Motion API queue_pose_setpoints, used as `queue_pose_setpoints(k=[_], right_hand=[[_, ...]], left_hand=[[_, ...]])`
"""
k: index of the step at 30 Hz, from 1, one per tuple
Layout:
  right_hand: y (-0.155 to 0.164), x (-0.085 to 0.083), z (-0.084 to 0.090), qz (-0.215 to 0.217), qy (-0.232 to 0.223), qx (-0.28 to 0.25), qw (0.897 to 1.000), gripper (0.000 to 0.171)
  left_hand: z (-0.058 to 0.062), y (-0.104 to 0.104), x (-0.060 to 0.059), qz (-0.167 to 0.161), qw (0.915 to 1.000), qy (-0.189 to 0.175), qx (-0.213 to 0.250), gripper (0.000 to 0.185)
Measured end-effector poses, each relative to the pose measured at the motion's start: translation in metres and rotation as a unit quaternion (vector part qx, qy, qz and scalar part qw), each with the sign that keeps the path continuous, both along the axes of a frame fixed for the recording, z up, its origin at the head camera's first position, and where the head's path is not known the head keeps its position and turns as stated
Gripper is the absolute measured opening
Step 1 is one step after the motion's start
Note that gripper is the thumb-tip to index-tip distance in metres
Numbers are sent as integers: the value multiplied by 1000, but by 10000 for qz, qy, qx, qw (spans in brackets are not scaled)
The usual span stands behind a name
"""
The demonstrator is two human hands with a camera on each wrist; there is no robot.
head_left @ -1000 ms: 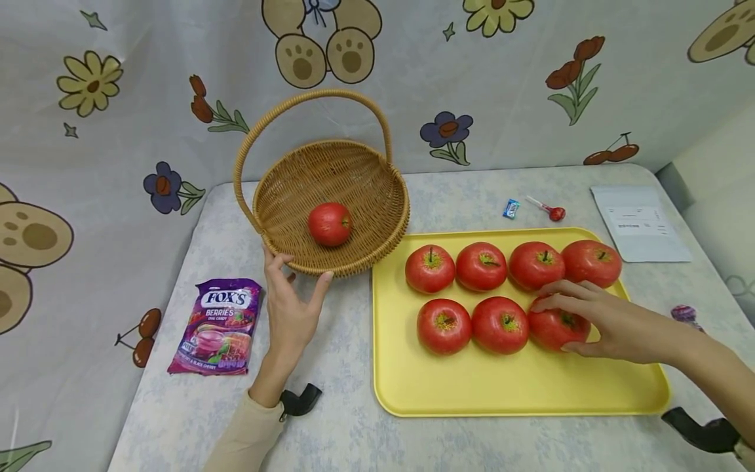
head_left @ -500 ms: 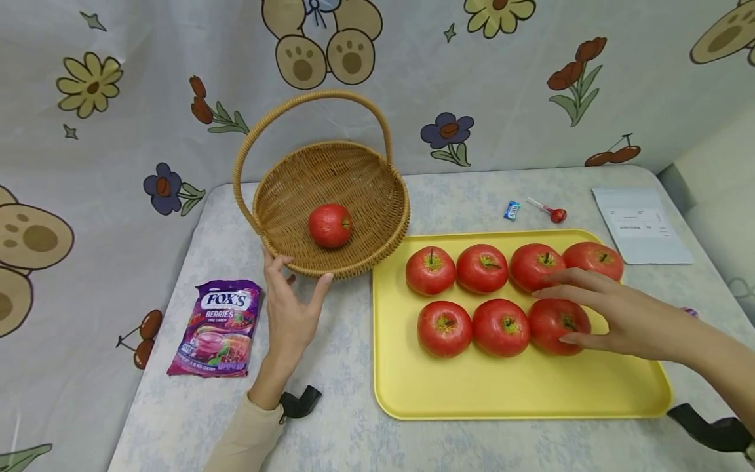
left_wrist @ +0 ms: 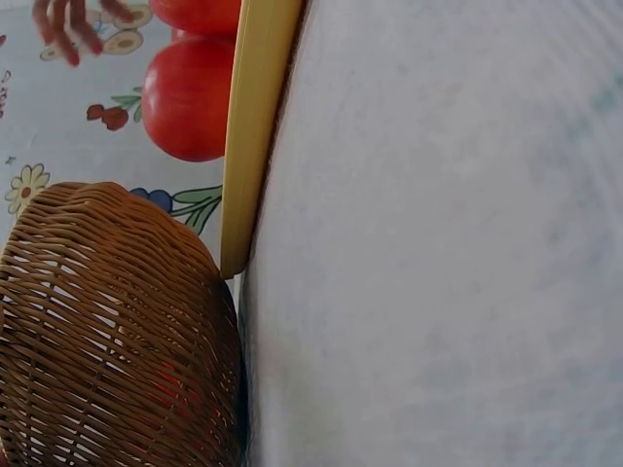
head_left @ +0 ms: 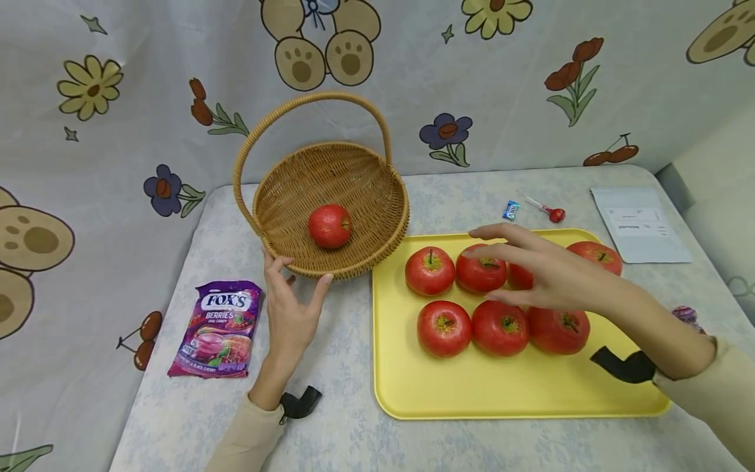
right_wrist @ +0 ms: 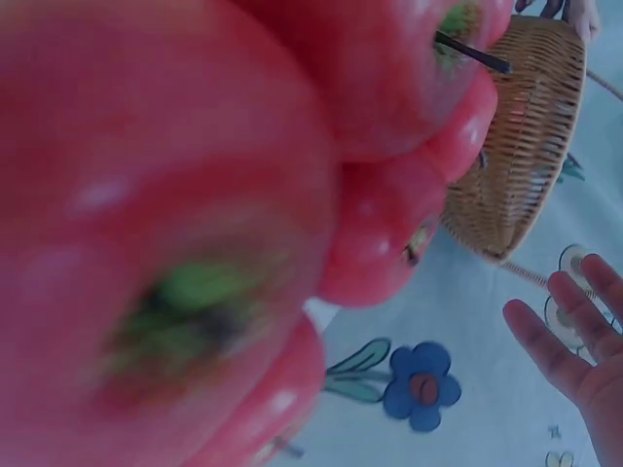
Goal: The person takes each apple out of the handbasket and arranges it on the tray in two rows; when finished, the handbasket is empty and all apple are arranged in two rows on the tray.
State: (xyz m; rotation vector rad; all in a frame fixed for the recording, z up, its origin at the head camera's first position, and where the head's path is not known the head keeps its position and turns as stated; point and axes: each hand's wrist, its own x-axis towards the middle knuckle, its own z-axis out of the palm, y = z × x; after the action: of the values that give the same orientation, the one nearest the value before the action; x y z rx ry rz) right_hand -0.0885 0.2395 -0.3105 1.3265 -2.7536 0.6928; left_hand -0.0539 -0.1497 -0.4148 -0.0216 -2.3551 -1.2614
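Observation:
At the back of the table stands a round wicker basket (head_left: 366, 196) with a tall arched handle, and one red apple (head_left: 329, 226) lies inside it. My left hand (head_left: 290, 318) holds the basket's near-left rim, thumb along the front edge and fingers at the side. Over the back row on the yellow tray (head_left: 448, 393) is my right hand (head_left: 537, 265), fingers spread, nothing in it. It hides parts of apples beneath. Several red apples with stems sit in two rows; a front one (head_left: 500, 328) shows fully. In the right wrist view, a large apple (right_wrist: 195, 175) fills the left.
A purple Fox's candy bag (head_left: 219, 328) lies left of my left hand. Behind the tray are a small blue candy (head_left: 511, 210) and a red lollipop (head_left: 554, 214). A grey pouch (head_left: 639, 223) and a purple-wrapped candy (head_left: 686, 314) lie at the right.
My right hand has lifted off the front-right apple and moved left and back over the rear row, leaving that apple on the tray. The left hand and basket have stayed put.

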Motion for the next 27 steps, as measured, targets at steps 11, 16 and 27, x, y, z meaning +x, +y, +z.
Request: queue_pose_setpoints(k=[11, 16, 27], right_hand=[[-75, -48, -1, 674, -332, -700, 9947, 55], [-106, -68, -4, 921, -367, -864, 9913, 54], [-153, -109, -5, 1061, -501, -726, 9904, 56]], left_hand=[[-1, 0, 0, 19, 10000, 43, -12, 65], [-1, 0, 0, 28, 10000, 5, -16, 65], [1, 1, 1, 24, 10000, -68, -22, 66]])
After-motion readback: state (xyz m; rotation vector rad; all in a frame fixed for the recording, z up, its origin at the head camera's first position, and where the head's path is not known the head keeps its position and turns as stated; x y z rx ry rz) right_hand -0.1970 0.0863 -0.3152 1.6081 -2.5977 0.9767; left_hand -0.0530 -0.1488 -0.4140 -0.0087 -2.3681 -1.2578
